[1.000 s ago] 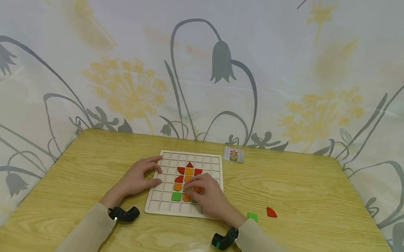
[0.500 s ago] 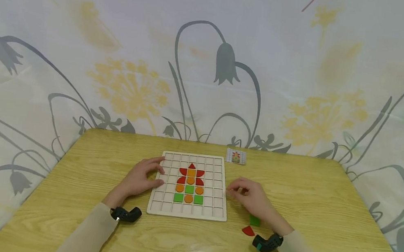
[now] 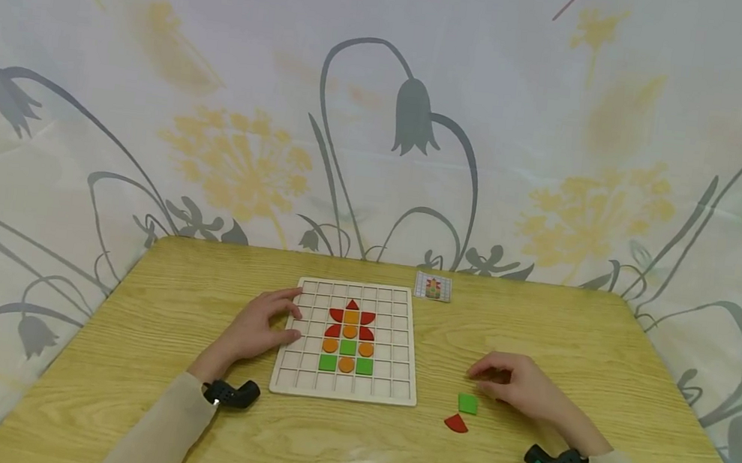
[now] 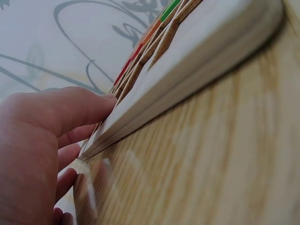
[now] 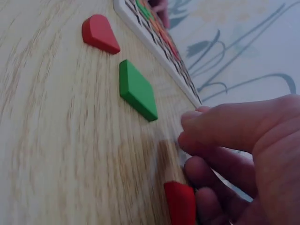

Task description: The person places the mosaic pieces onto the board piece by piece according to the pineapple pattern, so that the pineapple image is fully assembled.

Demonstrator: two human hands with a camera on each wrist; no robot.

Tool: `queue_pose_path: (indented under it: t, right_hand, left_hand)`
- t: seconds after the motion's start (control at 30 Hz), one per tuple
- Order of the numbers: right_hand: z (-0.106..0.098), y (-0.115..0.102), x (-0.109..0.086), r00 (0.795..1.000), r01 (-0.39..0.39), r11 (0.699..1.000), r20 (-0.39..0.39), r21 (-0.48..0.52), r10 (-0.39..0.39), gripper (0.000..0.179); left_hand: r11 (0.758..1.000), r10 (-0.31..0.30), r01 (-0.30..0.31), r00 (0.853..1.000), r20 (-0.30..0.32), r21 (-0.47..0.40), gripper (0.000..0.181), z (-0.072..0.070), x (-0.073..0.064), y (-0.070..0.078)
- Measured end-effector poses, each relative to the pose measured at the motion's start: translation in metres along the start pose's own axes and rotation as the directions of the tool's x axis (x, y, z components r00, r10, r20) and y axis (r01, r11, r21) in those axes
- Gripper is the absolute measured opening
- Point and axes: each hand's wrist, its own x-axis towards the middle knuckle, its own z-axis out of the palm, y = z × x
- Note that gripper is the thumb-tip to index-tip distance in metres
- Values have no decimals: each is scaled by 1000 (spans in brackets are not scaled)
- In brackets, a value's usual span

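Note:
My left hand rests at the left edge of a white grid board. Its thumb touches the rim, with the other fingers spread along that side. Red, orange and green tiles form a symmetrical figure mid-board, including a green square at its centre. My right hand is low over the table, right of the board, thumb and fingers loosely bent. In the right wrist view, a red tile lies close under its lower fingers. Nearby lie a loose green square tile and a red quarter-circle tile.
A small card printed with a similar coloured figure on a grid lies beyond the board's far right corner. The wooden table ends at a patterned cloth backdrop.
My right hand has moved off the board's tiles and rightward to the table, past the loose green tile. The figure's right side is uncovered. My left hand stays at the board's edge.

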Motion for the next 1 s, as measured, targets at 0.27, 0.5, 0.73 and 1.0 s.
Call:
queue_pose_path:
  t: [0.27,0.5,0.73,1.0]
  right_hand:
    - [-9,4,8,976,53,997,208,58,-64,32]
    - [-9,-7,11,942,60,998,330,33,-68,37]
    - [-8,-11,14,944,26,1000,328,-9,-22,32]
    - [-6,-10,14,960,-62,998,275,1,60,25]
  left_hand:
    - [1000,2,-2,1000,-3,2,19,0,0,-1]
    - [1000,3,-3,1000,-6,-2,18,0,-1,2]
    - [1000,4,-4,1000,-3,2,18,1,0,0]
    - [1000,15,-15,1000,-4,5,17,1,0,-1]
